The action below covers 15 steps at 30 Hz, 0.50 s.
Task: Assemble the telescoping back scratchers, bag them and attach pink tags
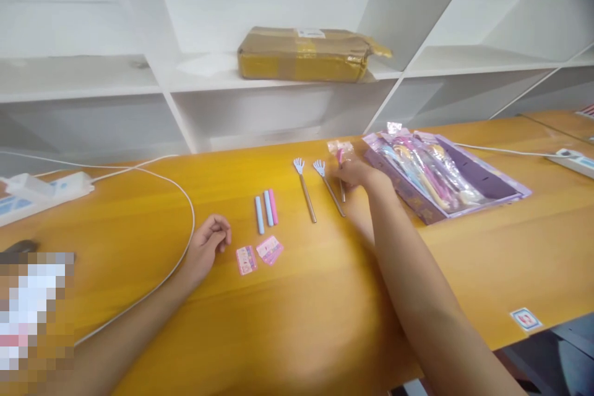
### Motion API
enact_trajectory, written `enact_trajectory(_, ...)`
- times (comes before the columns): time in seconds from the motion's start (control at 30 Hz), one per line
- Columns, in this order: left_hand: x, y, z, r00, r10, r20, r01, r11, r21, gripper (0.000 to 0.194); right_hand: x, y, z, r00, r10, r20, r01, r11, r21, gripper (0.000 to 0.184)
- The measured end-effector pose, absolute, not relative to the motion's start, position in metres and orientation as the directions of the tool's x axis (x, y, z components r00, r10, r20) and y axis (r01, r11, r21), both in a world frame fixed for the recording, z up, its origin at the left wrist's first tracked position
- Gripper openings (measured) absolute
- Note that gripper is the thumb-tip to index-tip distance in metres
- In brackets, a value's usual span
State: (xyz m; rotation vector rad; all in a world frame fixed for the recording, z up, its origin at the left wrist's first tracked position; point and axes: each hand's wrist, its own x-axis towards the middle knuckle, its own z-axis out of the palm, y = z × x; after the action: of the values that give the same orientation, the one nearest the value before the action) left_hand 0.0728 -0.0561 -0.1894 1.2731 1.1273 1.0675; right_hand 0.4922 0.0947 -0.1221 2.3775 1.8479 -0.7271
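My right hand (356,172) is closed on a back scratcher with a pink head (340,153) and a thin metal rod, at the far side of the table. Just left of it lie two more back scratchers, one with a pale blue claw head (299,165) and another like it (319,167). My left hand (212,237) rests on the table with its fingers loosely curled and nothing in it. Close by are a blue handle tube (259,215), a second blue tube (268,208) and a pink tube (273,206). Nearer me lie pink printed cards (246,260).
A purple display box (505,189) with several bagged items stands at the right. Clear plastic wrapping (334,147) lies by my right hand. A white cable (191,204) loops around the left side from a power strip (69,187). A taped carton (301,62) sits on the shelf.
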Motion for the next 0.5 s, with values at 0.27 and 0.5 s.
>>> enact_trajectory(0.27, 0.071, -0.052, -0.192, 0.166, 0.985, -0.049, -0.005, 0.05, 0.999, 0.009, 0.458, 0.072, -0.079, 0.013, 0.989, -0.146, 0.924, -0.067, -0.376, 0.022)
enact_trajectory(0.5, 0.072, -0.054, -0.189, 0.205, 0.978, -0.026, 0.041, 0.018, 0.999, 0.009, 0.354, 0.05, -0.113, -0.366, 0.899, -0.241, 0.914, 0.298, -0.277, 0.036)
